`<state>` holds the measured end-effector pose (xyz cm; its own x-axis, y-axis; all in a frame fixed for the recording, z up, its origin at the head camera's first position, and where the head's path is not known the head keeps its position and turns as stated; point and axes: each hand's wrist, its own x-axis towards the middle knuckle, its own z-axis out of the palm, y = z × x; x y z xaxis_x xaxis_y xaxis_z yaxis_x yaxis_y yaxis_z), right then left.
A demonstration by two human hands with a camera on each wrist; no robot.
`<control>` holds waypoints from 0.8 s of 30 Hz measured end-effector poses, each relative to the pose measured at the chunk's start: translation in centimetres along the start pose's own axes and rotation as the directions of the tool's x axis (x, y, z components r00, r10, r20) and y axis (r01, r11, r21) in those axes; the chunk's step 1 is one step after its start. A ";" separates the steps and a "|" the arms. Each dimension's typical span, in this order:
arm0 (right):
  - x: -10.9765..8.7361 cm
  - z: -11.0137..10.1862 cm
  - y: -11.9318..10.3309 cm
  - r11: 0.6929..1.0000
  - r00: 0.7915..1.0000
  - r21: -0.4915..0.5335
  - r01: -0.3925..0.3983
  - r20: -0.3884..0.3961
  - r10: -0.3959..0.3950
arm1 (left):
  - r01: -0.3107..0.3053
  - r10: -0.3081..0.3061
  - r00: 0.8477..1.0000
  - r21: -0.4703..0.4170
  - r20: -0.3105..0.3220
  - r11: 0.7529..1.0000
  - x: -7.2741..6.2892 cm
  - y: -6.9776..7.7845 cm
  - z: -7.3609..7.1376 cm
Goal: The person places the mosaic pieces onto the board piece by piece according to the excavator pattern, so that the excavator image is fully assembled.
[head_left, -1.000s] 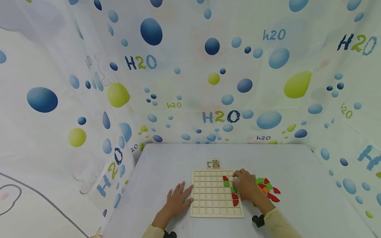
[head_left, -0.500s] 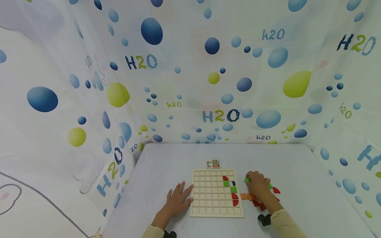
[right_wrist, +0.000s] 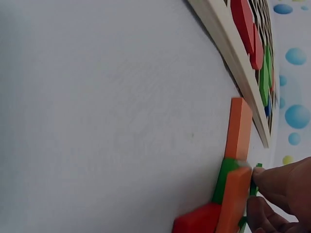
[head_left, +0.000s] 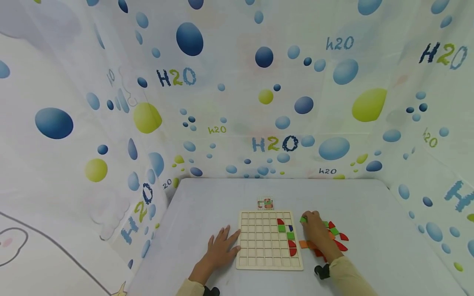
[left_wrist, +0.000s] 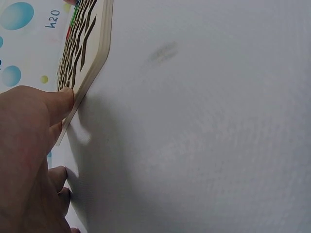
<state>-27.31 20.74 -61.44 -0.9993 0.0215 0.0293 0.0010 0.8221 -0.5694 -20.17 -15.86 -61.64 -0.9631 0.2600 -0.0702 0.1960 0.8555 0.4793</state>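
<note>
A wooden grid board (head_left: pixel 255 242) lies on the table. Along its right side sit a red quarter-round piece (head_left: pixel 280 221), green squares (head_left: pixel 290 235), a small blue piece (head_left: pixel 290 228) and further red pieces (head_left: pixel 292 248). My right hand (head_left: pixel 317 233) is just right of the board, its thumb and finger pinching a green piece (head_left: pixel 303 220); the right wrist view shows this green piece (right_wrist: pixel 253 187) between the fingertips. Spread flat at the board's left edge, my left hand (head_left: pixel 220 250) touches the rim with its thumb, as the left wrist view shows.
Loose red, green and orange pieces (head_left: pixel 334 231) are scattered right of the board, partly under my right hand. An orange square (head_left: pixel 303 244) lies against the board's right edge. A small pattern card (head_left: pixel 265 203) lies behind the board. A printed curtain surrounds the white table (head_left: pixel 207 197).
My right hand left the board's right side, uncovering the blue piece, and went to the loose pieces. It has since shifted slightly left with a green piece. My left hand stayed still.
</note>
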 end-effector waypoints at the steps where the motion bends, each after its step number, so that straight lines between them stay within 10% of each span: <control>1: 0.0 0.1 -0.2 1.000 1.000 -0.005 0.001 -0.005 -0.001 | 0.002 -0.003 1.000 0.002 0.004 1.000 0.0 0.0 0.0; 24: -1.6 -0.8 -0.6 0.997 0.994 0.008 0.081 0.074 -0.081 | -0.001 0.001 1.000 0.005 0.005 1.000 -0.1 0.1 -0.1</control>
<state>-25.73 20.67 -60.53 -0.9961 -0.0871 0.0150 -0.0800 0.8168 -0.5714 -20.11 -15.85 -61.50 -0.9620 0.2629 -0.0742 0.1976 0.8573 0.4753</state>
